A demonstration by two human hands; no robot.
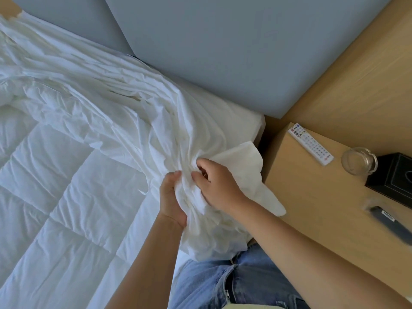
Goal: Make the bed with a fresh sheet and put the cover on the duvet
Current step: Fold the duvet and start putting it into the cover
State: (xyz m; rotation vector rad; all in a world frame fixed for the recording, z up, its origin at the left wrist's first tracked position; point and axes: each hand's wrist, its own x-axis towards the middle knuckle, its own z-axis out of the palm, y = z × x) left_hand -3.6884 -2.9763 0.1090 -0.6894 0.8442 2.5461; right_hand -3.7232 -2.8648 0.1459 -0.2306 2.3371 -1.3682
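Observation:
A white quilted duvet (55,208) lies flat across the left of the bed. Over its upper part runs a bunched, wrinkled white cover (107,101), stretching from the far left toward the bed's near right corner. At that corner both hands gather the cloth. My left hand (172,199) grips a fistful of the cover from below. Just right of it, my right hand (215,184) pinches the same bunch, fingers curled into the folds. A loose flap of the cloth (245,161) hangs past my right hand over the bed's edge.
A grey padded headboard (223,52) backs the bed. To the right stands a wooden nightstand (312,197) with a white remote (311,143), a glass ashtray (359,160), a black box (394,177) and a dark object (390,224). My jeans-clad leg (223,282) is against the bed.

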